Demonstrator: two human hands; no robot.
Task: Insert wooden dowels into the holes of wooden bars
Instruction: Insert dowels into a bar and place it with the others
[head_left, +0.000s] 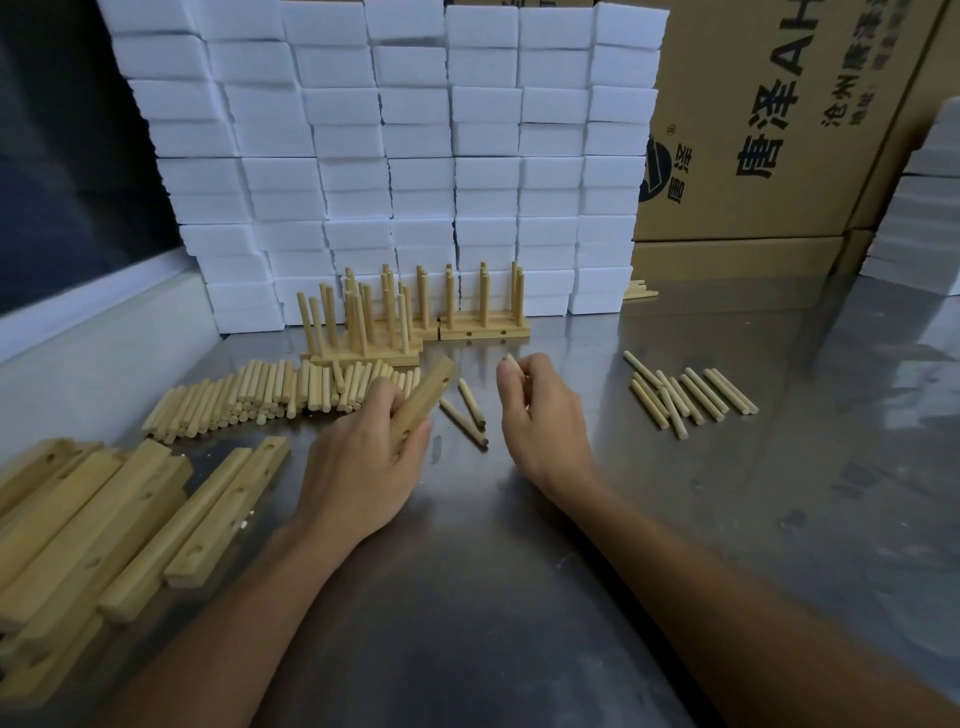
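Observation:
My left hand (363, 457) grips a short wooden bar (426, 397) with holes in its face, tilted up and away over the metal table. My right hand (535, 415) pinches a single dowel (511, 361), of which only the tip shows above the fingers, just right of the bar. Two loose dowels (467, 413) lie on the table between my hands. A big pile of dowels (270, 395) lies to the left. A stack of drilled bars (104, 525) sits at the lower left.
Several finished bars with upright dowels (415, 322) stand at the back. Behind them rises a wall of white foam blocks (395, 156). More dowels (691, 397) lie at the right. Cardboard boxes (779, 130) stand at the back right.

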